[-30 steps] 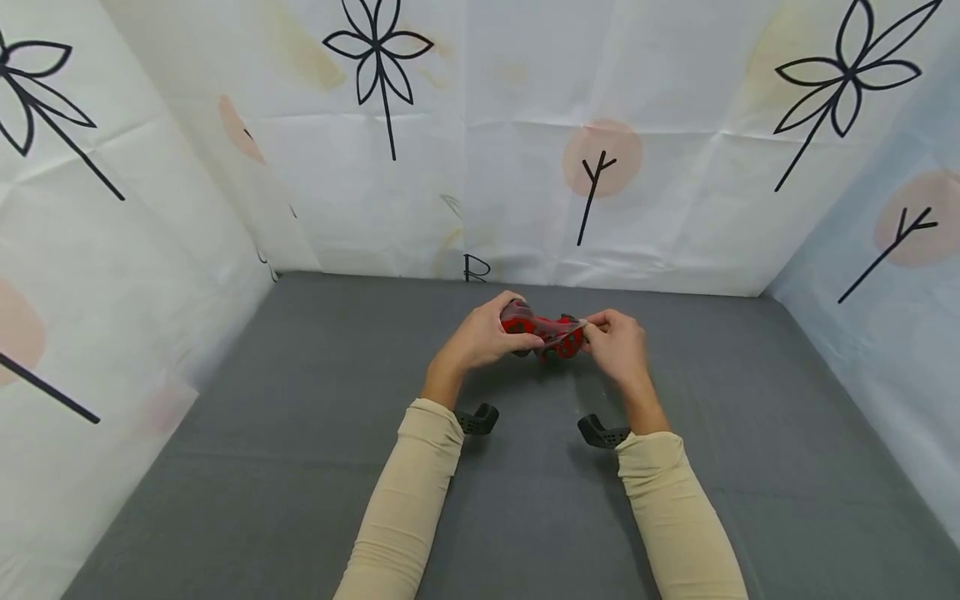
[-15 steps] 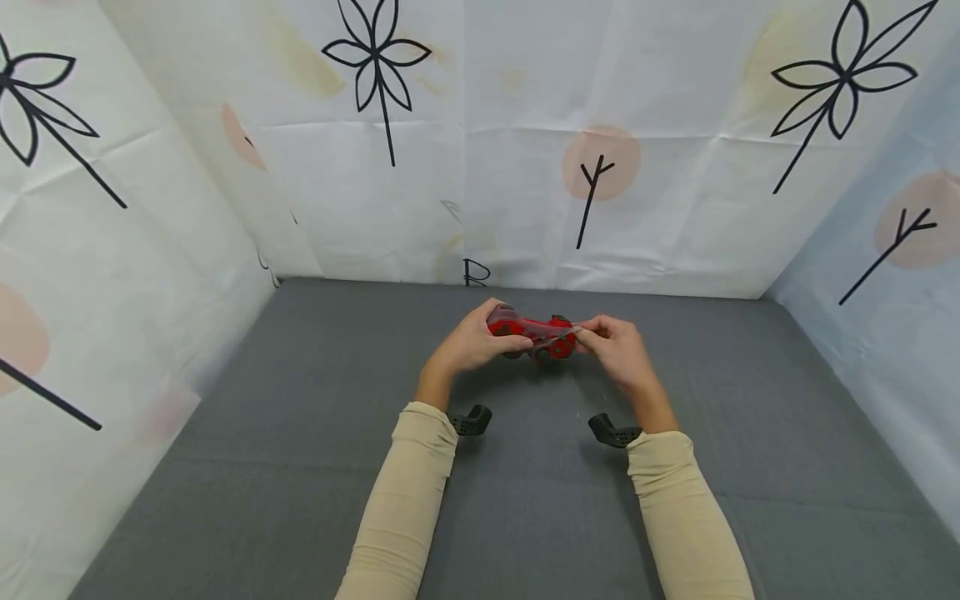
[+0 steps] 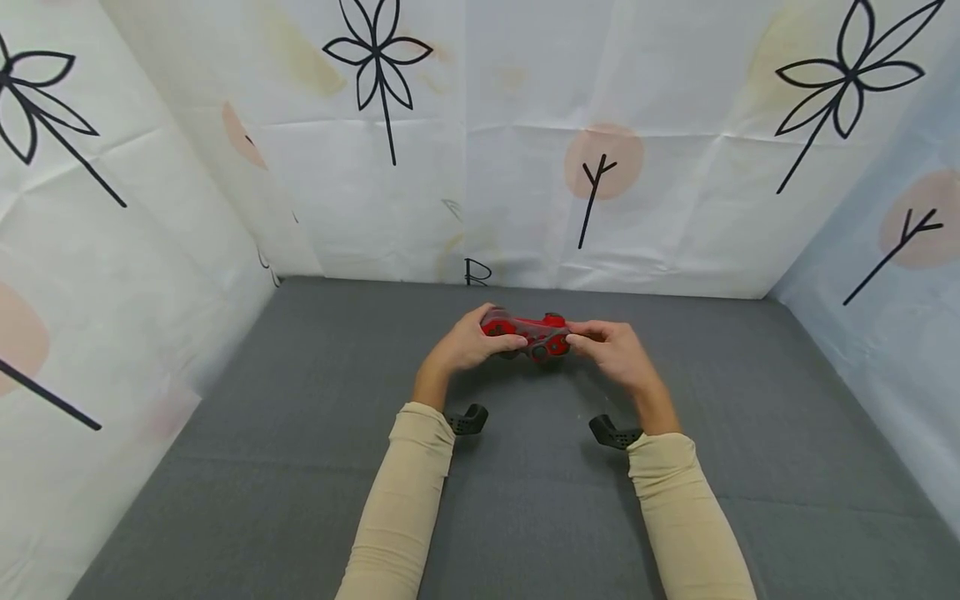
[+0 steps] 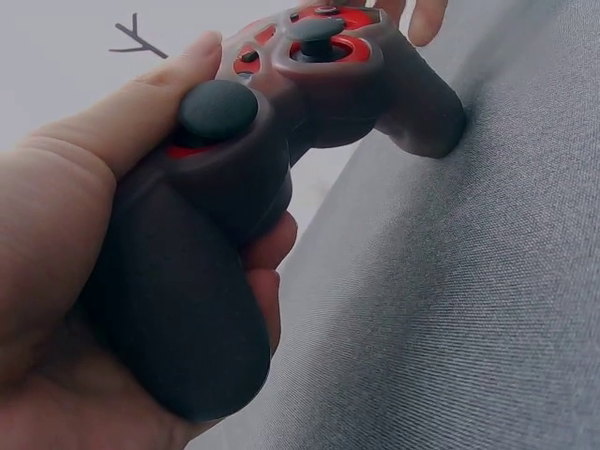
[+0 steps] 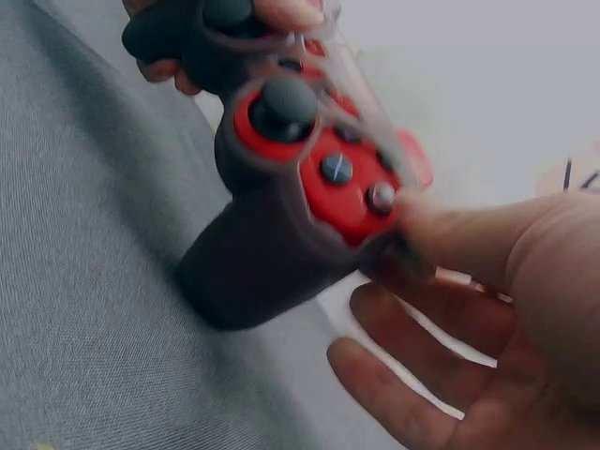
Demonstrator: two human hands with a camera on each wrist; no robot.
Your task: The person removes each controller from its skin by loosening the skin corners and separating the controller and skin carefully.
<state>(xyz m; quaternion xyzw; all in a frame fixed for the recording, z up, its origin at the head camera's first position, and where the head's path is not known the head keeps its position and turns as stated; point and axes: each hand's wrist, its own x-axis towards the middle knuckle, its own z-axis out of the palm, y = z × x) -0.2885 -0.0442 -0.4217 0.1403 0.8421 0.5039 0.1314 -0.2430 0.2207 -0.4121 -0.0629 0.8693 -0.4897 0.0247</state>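
Observation:
A red game controller (image 3: 551,323) is held between my two hands above the grey table. Over it lies a smoky, see-through, soft-looking cover (image 5: 267,248), which wraps both grips and leaves the thumbstick (image 5: 286,108) and red face showing. My left hand (image 3: 463,343) grips the controller's left end, thumb on top beside a dark thumbstick (image 4: 218,110) and fingers curled underneath. At the right end my right hand (image 3: 618,354) pinches the cover's edge by the round buttons (image 5: 337,168) with thumb and forefinger. Its other fingers are spread loosely below.
The grey cloth-covered table (image 3: 525,525) spreads out around the hands. White sheets printed with flowers (image 3: 377,50) and trees form a back wall (image 3: 517,200) and two side walls. A black camera mount (image 3: 467,420) sticks out from each wrist.
Both hands and the controller have shifted slightly left. The cover, earlier stretched out to the right between the right fingers, now lies closer over the controller's right end.

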